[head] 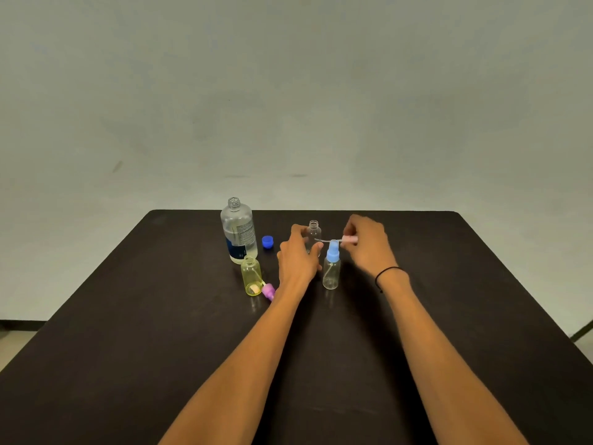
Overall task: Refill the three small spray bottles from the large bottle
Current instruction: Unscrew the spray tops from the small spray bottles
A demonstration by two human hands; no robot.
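The large clear bottle (238, 232) stands uncapped at the back left, about half full. Its blue cap (267, 242) lies on the table beside it. A yellow spray bottle (251, 276) stands open in front of it, with a purple spray head (269, 291) lying at its base. My left hand (297, 255) grips an open clear spray bottle (313, 232). My right hand (365, 244) pinches a pink spray head (349, 240), held sideways with its thin tube pointing left toward that bottle. A clear bottle with a blue spray head (331, 269) stands closed between my hands.
Everything sits on a dark table (128, 332) whose far edge runs just behind the bottles. A pale wall rises behind it. A black band circles my right wrist (390, 272).
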